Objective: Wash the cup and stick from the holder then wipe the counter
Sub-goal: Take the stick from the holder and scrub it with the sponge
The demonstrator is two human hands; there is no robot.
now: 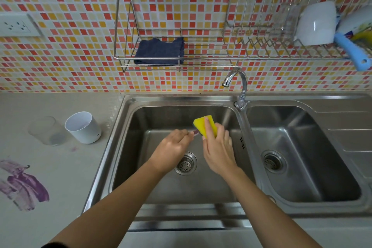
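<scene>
Two bare forearms [120,207] reach over the stainless-steel sink basin [141,119], where the right hand [217,151] grips a yellow rectangular sponge [207,125] against the tip of a thin purple-stained stick [194,132]. The left hand [173,147] pinches that stick, its long axis running left to right. The clear glass cup [47,131] waits on the grey counter [70,177], nearer the left hand; no writing is legible.

The wall [60,56] across the upper frame is a mosaic of small squares in red, orange, yellow and cream. At upper centre lies a dark blue cloth [160,51]; at upper right are a white bowl [316,24] and a light blue brush handle [350,50]. The sponge [204,124] at centre is bright yellow (its lower edge looks dark). The stick [194,132] beside it shows purple. At left the holder [83,127] is white, and purple smears [26,185] mark the grey-beige counter [70,177].
</scene>
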